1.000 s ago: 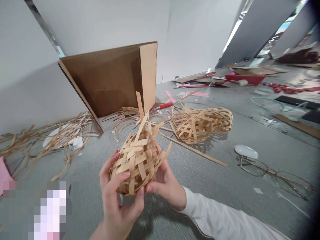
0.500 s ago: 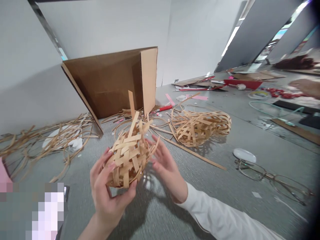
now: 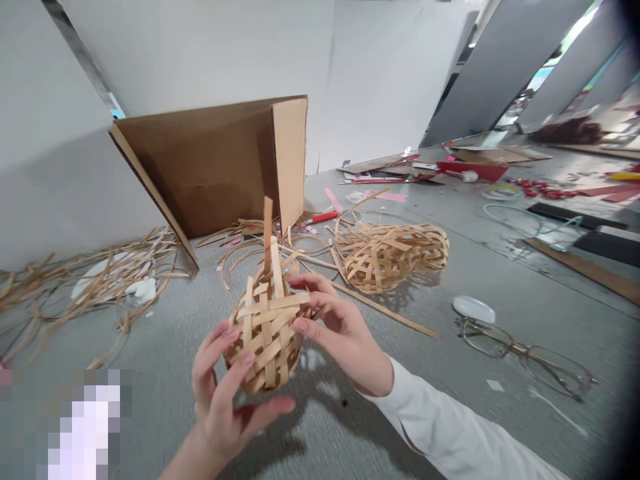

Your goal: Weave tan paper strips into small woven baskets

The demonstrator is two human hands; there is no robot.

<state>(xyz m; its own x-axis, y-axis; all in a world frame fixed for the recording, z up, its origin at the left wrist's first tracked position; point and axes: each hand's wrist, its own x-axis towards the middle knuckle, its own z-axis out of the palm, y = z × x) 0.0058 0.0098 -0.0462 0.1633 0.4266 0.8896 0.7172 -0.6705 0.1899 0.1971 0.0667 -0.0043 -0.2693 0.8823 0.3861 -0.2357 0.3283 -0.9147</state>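
A small basket of woven tan strips (image 3: 267,340) is held between my hands near the middle of the view, with several loose strip ends standing up from its top. My left hand (image 3: 225,387) supports it from the left and below, fingertips on its near side and thumb stretched out under it. At its right upper edge, my right hand (image 3: 345,333) pinches the strips with thumb and fingers. Behind on the right, a longer woven piece (image 3: 395,257) lies on its side, touched by neither hand.
An open cardboard box (image 3: 210,170) stands behind. Loose strips (image 3: 125,287) lie at the left. Eyeglasses (image 3: 525,350) and a white oval piece (image 3: 474,309) rest at the right. A red-handled tool (image 3: 324,217) lies by the box, and red beads (image 3: 543,189) farther right.
The basket has turned and tilted between my hands. My right hand has closed onto its right edge strips. The other person's hand at the far right is out of view.
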